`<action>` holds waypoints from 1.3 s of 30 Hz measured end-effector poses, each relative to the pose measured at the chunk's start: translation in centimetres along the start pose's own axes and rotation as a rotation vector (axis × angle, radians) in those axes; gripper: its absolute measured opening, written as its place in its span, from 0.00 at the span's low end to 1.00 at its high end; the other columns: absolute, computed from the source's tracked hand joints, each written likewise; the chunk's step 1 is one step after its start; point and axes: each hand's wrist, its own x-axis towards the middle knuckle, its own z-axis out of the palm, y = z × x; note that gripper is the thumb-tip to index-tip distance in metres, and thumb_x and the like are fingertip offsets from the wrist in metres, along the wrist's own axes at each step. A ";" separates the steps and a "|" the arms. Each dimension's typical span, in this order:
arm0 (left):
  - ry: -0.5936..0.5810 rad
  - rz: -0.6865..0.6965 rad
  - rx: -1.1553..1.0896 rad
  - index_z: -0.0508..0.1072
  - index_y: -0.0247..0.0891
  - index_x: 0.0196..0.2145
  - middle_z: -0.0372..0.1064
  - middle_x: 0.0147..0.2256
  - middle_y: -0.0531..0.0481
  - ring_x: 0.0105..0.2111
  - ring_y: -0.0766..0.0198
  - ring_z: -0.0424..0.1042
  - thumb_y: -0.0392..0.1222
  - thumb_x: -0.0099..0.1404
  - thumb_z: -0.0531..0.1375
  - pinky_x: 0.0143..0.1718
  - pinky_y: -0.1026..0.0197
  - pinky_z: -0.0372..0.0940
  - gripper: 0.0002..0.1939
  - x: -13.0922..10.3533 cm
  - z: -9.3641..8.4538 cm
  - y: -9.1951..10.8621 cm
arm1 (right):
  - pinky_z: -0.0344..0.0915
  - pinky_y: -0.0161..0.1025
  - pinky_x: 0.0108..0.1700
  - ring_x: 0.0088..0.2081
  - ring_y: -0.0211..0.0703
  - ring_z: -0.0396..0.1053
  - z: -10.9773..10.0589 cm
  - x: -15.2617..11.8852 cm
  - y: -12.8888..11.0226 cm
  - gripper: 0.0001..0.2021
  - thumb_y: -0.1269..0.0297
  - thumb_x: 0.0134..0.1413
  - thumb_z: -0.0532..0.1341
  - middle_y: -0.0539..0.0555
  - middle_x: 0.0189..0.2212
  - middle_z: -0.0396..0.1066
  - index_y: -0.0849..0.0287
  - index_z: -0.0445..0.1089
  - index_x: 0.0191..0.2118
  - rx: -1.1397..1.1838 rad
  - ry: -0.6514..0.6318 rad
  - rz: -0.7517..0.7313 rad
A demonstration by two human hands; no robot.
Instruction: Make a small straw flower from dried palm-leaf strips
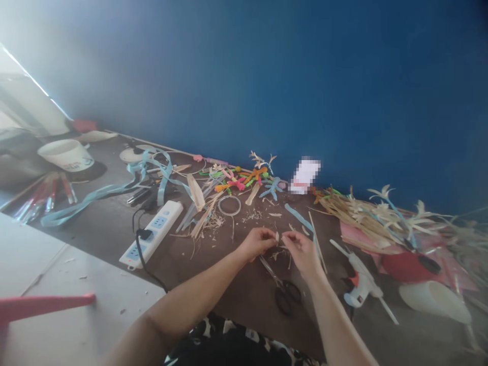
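Observation:
My left hand (258,244) is closed, thumb and fingertips pinching a small pale piece of dried husk (277,237). Close beside it, my right hand (303,254) is also pinched shut, its fingertips almost meeting the left ones; whatever lies between them is too small to name. Just below my hands lie black-handled scissors (284,292), their blades pointing up toward my left hand. Pale husk scraps (253,217) are scattered on the dark tabletop in front of my fingers. A light blue strip (299,216) lies beyond my right hand.
A white power strip (153,235) with a black cord lies left. At right are a glue gun (362,284), a white cup on its side (434,301) and a husk bundle (354,213). Colourful pipe-cleaner shapes (244,180) lie along the blue wall (244,76).

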 end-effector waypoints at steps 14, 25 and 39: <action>-0.103 0.523 0.507 0.72 0.34 0.29 0.62 0.28 0.48 0.30 0.68 0.62 0.42 0.55 0.55 0.31 0.67 0.57 0.10 -1.1 0.0 1.4 | 0.37 0.27 0.12 0.11 0.24 0.40 -0.4 -0.8 0.7 0.06 0.66 0.43 0.56 0.40 0.15 0.51 0.59 0.56 0.23 0.934 -0.396 0.589; -0.259 0.611 0.629 0.71 0.35 0.28 0.62 0.29 0.48 0.31 0.68 0.62 0.39 0.56 0.54 0.32 0.67 0.57 0.08 -1.9 0.4 2.3 | 0.38 0.27 0.13 0.11 0.25 0.38 -2.4 -3.3 1.3 0.08 0.68 0.45 0.56 0.40 0.15 0.48 0.58 0.53 0.22 1.116 -0.293 0.543; 0.064 0.096 0.082 0.66 0.33 0.28 0.67 0.25 0.51 0.16 0.75 0.58 0.47 0.51 0.56 0.14 0.71 0.50 0.12 0.5 -0.5 0.6 | 0.57 0.40 0.30 0.33 0.49 0.67 -5.8 0.1 3.5 0.15 0.69 0.48 0.51 0.62 0.33 0.67 0.63 0.59 0.44 -1.060 0.125 0.251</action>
